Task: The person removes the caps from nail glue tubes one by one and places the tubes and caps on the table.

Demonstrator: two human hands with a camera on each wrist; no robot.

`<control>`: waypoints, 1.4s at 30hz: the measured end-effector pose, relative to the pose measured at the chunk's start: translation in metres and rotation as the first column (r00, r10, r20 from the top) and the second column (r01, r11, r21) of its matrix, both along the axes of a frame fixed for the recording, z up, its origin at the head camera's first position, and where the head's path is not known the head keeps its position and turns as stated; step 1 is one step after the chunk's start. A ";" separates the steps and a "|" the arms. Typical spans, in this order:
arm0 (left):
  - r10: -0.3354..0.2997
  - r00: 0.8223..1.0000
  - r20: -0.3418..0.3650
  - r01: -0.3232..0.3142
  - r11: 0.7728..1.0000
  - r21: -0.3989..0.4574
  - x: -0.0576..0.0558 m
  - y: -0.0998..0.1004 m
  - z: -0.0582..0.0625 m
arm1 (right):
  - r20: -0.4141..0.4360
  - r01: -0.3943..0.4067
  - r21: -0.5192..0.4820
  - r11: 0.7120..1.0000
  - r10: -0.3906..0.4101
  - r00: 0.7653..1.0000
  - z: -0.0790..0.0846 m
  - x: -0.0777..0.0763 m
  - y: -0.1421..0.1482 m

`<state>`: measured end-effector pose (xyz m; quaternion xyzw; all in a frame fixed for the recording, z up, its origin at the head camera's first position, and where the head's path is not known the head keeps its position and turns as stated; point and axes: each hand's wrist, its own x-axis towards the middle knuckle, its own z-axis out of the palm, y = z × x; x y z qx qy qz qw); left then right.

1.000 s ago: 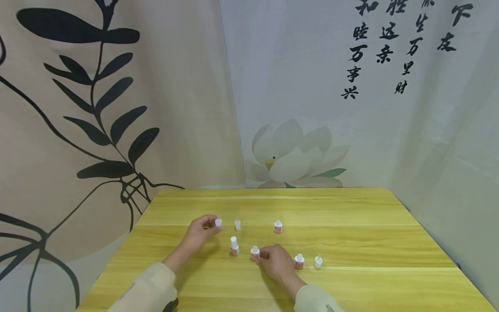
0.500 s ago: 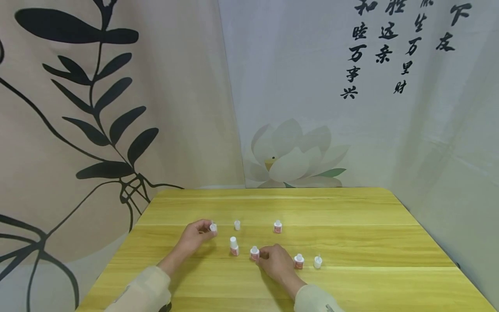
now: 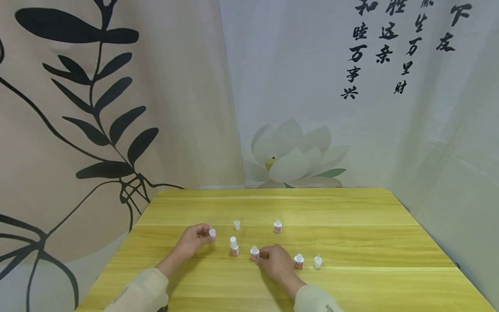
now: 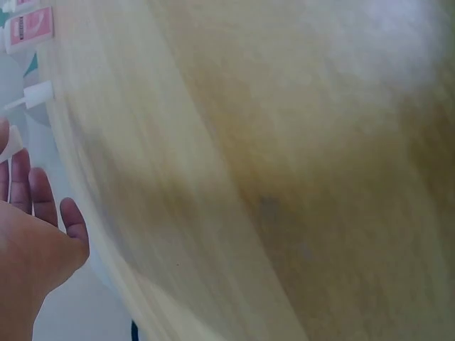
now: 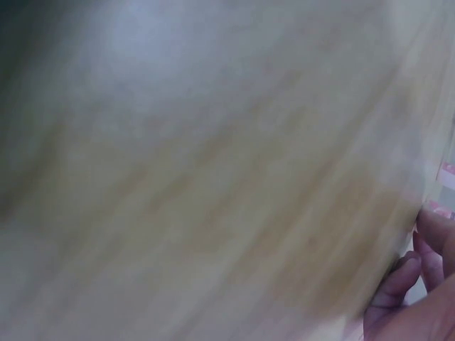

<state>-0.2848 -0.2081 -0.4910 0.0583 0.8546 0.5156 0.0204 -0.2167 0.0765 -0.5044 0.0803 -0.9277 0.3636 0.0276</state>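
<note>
My left hand (image 3: 193, 239) pinches a small white cap (image 3: 212, 232) between thumb and fingers, its thin stem pointing up. In the left wrist view the hand (image 4: 35, 234) shows at the left edge, with only part of the cap in sight. My right hand (image 3: 277, 262) grips a small bottle (image 3: 254, 253) with a white top and a red-pink label by its right side. The right wrist view catches just the fingertips (image 5: 402, 280) at the lower right. Between the hands a capped bottle (image 3: 234, 246) stands upright.
A second white cap (image 3: 237, 225) sits farther back, stem up. One uncapped bottle (image 3: 277, 226) stands at the back; another uncapped bottle (image 3: 299, 261) is just right of my right hand, beside a third cap (image 3: 318, 262). The wooden table (image 3: 374, 242) ends at a printed curtain (image 3: 312, 86).
My left hand has moved left and nearer to me with the cap, slowing over the last half second. The right hand and its bottle stay where they were.
</note>
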 end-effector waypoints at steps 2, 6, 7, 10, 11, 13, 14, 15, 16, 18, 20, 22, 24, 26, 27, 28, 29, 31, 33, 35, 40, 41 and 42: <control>-0.010 1.000 -0.001 0.010 1.000 0.003 0.000 -0.001 -0.002 | -0.003 -0.001 0.000 1.000 0.001 1.000 0.000 0.000 0.000; -0.037 0.999 0.012 0.037 0.999 0.019 0.002 -0.002 -0.005 | -0.003 0.003 -0.002 1.000 -0.003 1.000 0.000 0.001 0.000; -0.045 0.999 0.015 0.044 0.999 0.023 0.002 -0.003 -0.005 | -0.001 0.003 -0.002 1.000 -0.003 1.000 0.001 0.001 0.000; -0.063 0.998 0.024 0.062 0.997 0.037 0.003 -0.003 -0.005 | -0.003 0.003 -0.004 1.000 -0.003 1.000 0.001 0.001 0.000; -0.069 0.997 0.026 0.068 0.997 0.039 0.003 -0.003 -0.005 | -0.004 0.002 -0.004 1.000 -0.002 1.000 0.001 0.001 -0.001; -0.072 0.997 0.031 0.071 0.997 0.043 0.004 -0.003 -0.006 | -0.005 -0.002 -0.007 1.000 0.002 1.000 0.001 0.001 -0.001; -0.074 0.997 0.035 0.073 0.996 0.044 0.005 -0.003 -0.006 | -0.007 -0.003 -0.009 1.000 0.003 1.000 0.001 0.001 -0.001; -0.076 0.996 0.038 0.074 0.996 0.045 0.006 -0.003 -0.006 | -0.006 -0.004 -0.010 1.000 0.004 1.000 0.001 0.001 -0.001; -0.075 0.996 0.041 0.074 0.996 0.041 0.007 -0.003 -0.006 | -0.006 -0.003 -0.010 1.000 0.003 1.000 0.001 0.001 -0.001; -0.074 0.996 0.045 0.072 0.997 0.036 0.007 -0.003 -0.007 | -0.002 0.001 -0.007 1.000 -0.001 1.000 0.001 0.001 -0.001; -0.074 0.996 0.041 0.073 0.997 0.024 0.007 -0.002 -0.008 | 0.001 0.008 0.000 1.000 -0.008 1.000 0.001 0.001 -0.001; -0.078 0.996 0.034 0.077 0.997 0.011 0.007 -0.002 -0.009 | 0.003 0.014 0.006 1.000 -0.014 1.000 0.001 0.001 -0.001; -0.085 0.996 0.034 0.085 0.996 0.003 0.007 -0.002 -0.011 | 0.004 0.017 0.007 1.000 -0.017 1.000 0.001 0.001 -0.001; -0.095 0.995 0.038 0.095 0.995 -0.003 0.007 -0.002 -0.012 | 0.004 0.017 0.007 1.000 -0.017 1.000 0.001 0.001 -0.001; -0.098 0.994 0.041 0.099 0.995 -0.007 0.007 -0.002 -0.013 | 0.005 0.016 0.007 1.000 -0.016 1.000 0.001 0.001 -0.001; -0.102 0.994 0.045 0.102 0.995 -0.009 0.007 -0.002 -0.013 | 0.006 0.016 0.007 1.000 -0.016 1.000 0.001 0.001 -0.001; -0.106 0.993 0.046 0.107 0.994 -0.014 0.007 -0.002 -0.014 | 0.008 0.015 0.006 1.000 -0.015 1.000 0.001 0.001 -0.001; -0.115 0.992 0.047 0.116 0.993 -0.019 0.008 -0.002 -0.014 | 0.009 0.010 0.004 1.000 -0.010 1.000 0.002 0.001 -0.001; -0.122 0.992 0.044 0.124 0.992 -0.028 0.008 -0.002 -0.014 | 0.007 0.004 0.002 1.000 -0.004 1.000 0.003 0.001 0.000; -0.131 0.991 0.039 0.132 0.991 -0.037 0.009 -0.002 -0.014 | 0.004 0.000 0.002 1.000 0.000 1.000 0.004 0.002 0.000; -0.138 0.990 0.033 0.140 0.988 -0.058 0.009 -0.003 -0.015 | 0.000 0.004 0.011 1.000 -0.004 1.000 0.004 0.002 0.000; -0.139 0.990 0.033 0.141 0.988 -0.062 0.009 -0.003 -0.015 | 0.000 0.005 0.011 1.000 -0.005 1.000 0.004 0.002 0.000; -0.140 0.990 0.033 0.142 0.988 -0.064 0.009 -0.003 -0.015 | 0.000 0.006 0.012 1.000 -0.006 1.000 0.004 0.001 0.000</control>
